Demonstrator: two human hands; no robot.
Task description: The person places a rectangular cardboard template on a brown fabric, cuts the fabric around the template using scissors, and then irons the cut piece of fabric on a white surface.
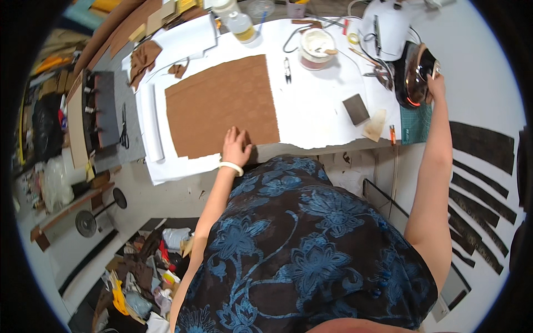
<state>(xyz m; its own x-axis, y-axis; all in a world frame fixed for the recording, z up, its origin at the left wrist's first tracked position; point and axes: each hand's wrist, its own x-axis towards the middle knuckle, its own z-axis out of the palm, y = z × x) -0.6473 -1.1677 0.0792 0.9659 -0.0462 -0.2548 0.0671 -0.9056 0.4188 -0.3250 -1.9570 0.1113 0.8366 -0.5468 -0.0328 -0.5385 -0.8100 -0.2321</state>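
Observation:
A brown piece of cloth (222, 105) lies flat on white paper on the table in front of me. My left hand (236, 147) rests on its near edge, fingers stretched out and holding nothing. Far to the right, my right arm reaches out. There my right hand (437, 87) is closed around the handle of what looks like a clothes iron (415, 72), dark and glossy with a glowing red light low on it. Part of the handle is hidden by the fingers. Below the iron, a green cutting mat (410, 132) shows at the table edge.
A tub of white paste (317, 50), a clear bottle (241, 28) and a pen (287, 70) stand or lie beyond the cloth. Nearer right are a dark block (356, 109) and a lighter (392, 135). Scissors (124, 127) lie left; a scrap heap (139, 277) sits lower left.

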